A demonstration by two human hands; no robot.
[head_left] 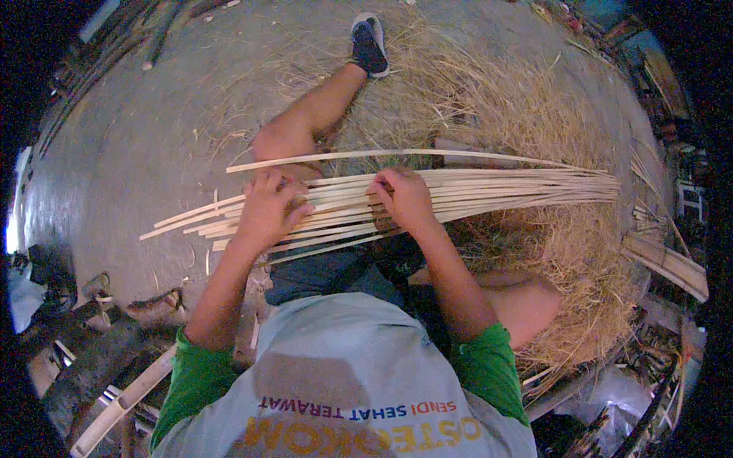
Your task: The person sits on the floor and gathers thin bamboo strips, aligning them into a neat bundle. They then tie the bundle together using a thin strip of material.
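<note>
sitting on the ground with a bundle of thin bamboo strips (473, 191) laid across my lap, running left to right. my left hand (267, 210) is pressed down on the strips near their loose left ends, fingers curled over them, grasping. my right hand (405, 200) is clamped on the same bundle near its middle, knuckles up. one strip (397, 153) bows apart above the rest. right ends lie over a heap of dry shavings (534, 114). my left leg stretches forward, dark shoe (369, 46) on the foot. more split strips (664, 263) lie stacked at far right.
</note>
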